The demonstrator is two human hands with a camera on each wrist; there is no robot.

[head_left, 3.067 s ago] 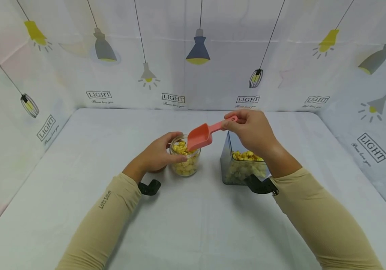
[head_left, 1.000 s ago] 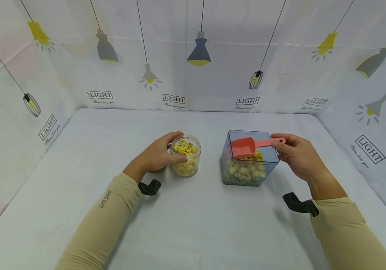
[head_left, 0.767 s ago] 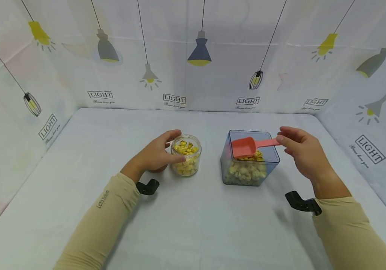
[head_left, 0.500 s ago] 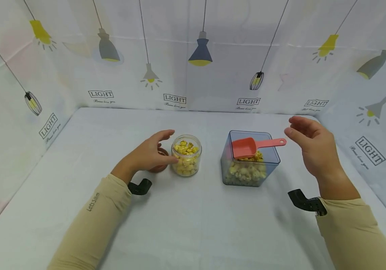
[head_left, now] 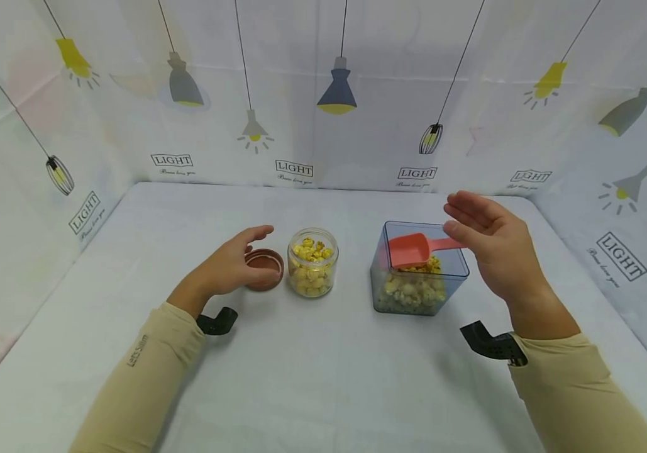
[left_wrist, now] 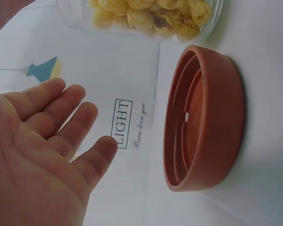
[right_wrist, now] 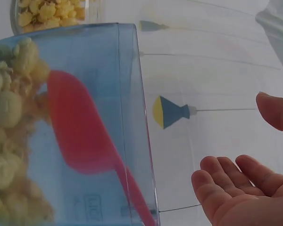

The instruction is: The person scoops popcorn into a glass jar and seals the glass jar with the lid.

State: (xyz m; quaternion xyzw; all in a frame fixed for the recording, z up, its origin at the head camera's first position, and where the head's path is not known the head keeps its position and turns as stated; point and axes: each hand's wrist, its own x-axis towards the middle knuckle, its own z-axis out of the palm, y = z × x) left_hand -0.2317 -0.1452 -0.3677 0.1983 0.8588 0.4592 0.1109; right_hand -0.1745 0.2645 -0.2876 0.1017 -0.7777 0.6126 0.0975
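Observation:
In the head view my left hand (head_left: 224, 267) hovers by the reddish-brown jar lid (head_left: 266, 259), fingers spread and holding nothing. The lid lies inner side up on the table; the left wrist view shows a gap between my fingers (left_wrist: 96, 160) and its rim. Just right of it stands a glass jar (head_left: 313, 277) filled with popcorn. A pink scoop (head_left: 410, 250) rests in the bluish clear container (head_left: 414, 302), over popcorn, its handle across the right rim. My right hand (head_left: 495, 251) is raised beside that handle with relaxed fingers, holding nothing; it hides the handle's end.
A white cloth covers the table (head_left: 323, 377). Behind it rises a backdrop (head_left: 244, 75) printed with hanging lamps. Jar and container stand apart, with bare cloth between them. Each wrist wears a black camera mount (head_left: 493, 345).
My right hand has emptied the scoop's popcorn side at the jar, laid the scoop in the container and let go. My left hand has released the jar and moved left to the lid.

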